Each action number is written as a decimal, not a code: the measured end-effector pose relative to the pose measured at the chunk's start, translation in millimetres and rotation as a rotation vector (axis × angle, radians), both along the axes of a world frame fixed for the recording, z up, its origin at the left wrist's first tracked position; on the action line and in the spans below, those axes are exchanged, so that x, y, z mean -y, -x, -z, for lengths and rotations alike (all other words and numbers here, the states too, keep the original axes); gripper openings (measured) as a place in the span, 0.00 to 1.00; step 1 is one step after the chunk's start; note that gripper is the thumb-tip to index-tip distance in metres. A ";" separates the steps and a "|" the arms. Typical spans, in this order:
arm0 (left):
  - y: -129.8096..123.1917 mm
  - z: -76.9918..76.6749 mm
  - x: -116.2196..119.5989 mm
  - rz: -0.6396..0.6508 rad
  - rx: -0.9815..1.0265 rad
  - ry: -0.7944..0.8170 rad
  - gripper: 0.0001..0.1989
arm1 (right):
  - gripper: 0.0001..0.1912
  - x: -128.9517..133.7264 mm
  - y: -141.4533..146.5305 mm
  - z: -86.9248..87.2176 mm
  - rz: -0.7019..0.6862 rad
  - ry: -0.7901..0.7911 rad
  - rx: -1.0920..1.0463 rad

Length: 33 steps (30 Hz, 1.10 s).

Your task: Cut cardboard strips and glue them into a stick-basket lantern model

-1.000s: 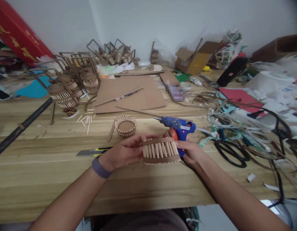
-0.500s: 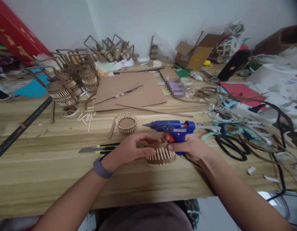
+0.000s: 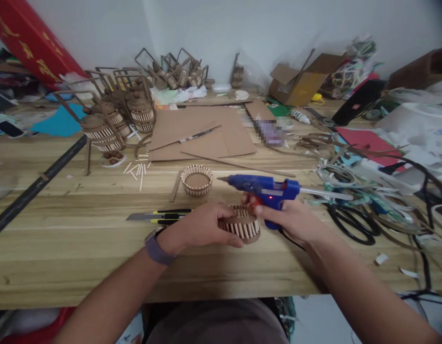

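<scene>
My left hand [image 3: 211, 223] grips the left side of a small round basket [image 3: 247, 230] of pale sticks and brown cardboard bands. Fingers and thumb are closed on its wall. In my right hand [image 3: 296, 220] is a blue hot glue gun [image 3: 253, 184] with its red light lit, its nozzle pointing left above the basket. A clear glue stick [image 3: 326, 193] juts from its back. The right fingertips are close to the basket's rim; I cannot tell whether they touch it. Beyond my left hand stands a second round stick basket [image 3: 197, 190], with a brown strip [image 3: 175, 186] leaning beside it.
Utility knives [image 3: 160, 216] lie left of my hands. Black-handled scissors [image 3: 353, 224] and tangled strips are at the right. Cardboard sheets [image 3: 203, 122] lie further back, near loose sticks [image 3: 140, 172]. Finished handled baskets [image 3: 102, 131] stand at the back left.
The basket has been turned so more of its inside shows, and my left thumb has moved lower on it. The glue gun has shifted slightly, its glue stick now more exposed. The whole view has moved a little.
</scene>
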<state>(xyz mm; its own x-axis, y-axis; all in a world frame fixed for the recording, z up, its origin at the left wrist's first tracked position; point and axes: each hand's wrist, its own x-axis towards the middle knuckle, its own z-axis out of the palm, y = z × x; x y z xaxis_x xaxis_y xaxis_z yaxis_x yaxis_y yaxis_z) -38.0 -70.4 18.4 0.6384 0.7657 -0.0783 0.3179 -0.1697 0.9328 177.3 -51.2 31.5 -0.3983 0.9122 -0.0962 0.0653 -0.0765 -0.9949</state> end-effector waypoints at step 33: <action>-3.9 11.6 -0.8 -0.138 -0.437 -0.599 0.07 | 0.24 82.8 -43.2 44.7 0.258 -0.121 0.544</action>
